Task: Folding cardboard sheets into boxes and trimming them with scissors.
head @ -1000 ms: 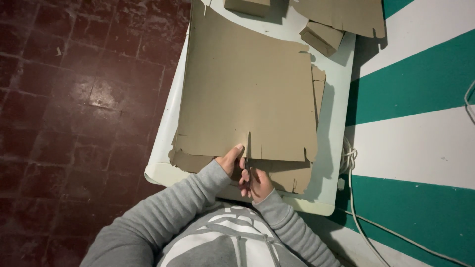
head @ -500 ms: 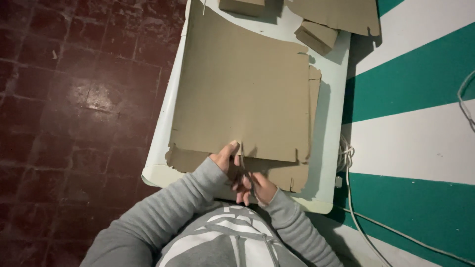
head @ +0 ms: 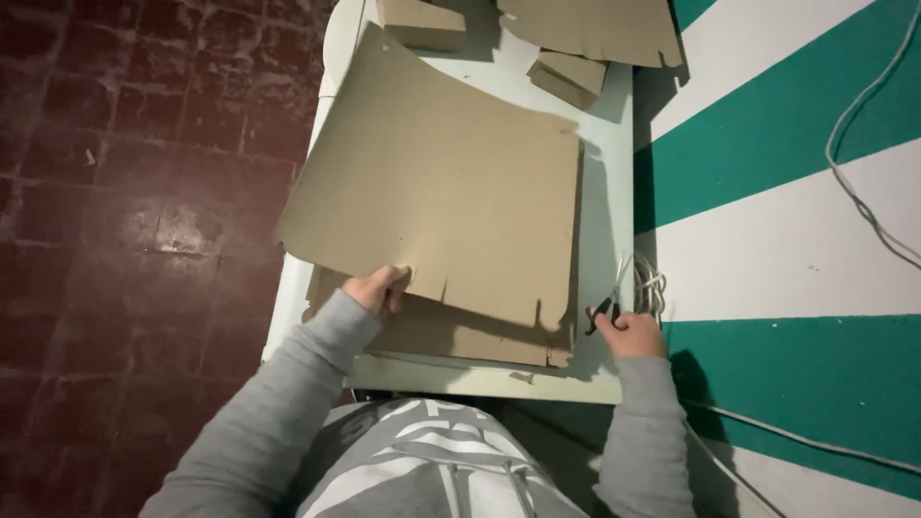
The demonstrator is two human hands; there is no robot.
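Two hands, split apart now; half a second ago both met at the sheet's near edge. Left hand (head: 379,288) fingers pinch the big cardboard sheet (head: 441,182) at its notched near edge, lifting it off a second sheet (head: 451,336) below. Right hand (head: 630,333) is closed round the scissors (head: 610,295), blades up, past the sheet's right edge. White table (head: 606,240) shows a bare strip there. Small cardboard boxes (head: 568,77) sit at the far end.

Two small brown cardboard boxes at table's far end: one (head: 419,23) top centre, other (head: 569,77) right.
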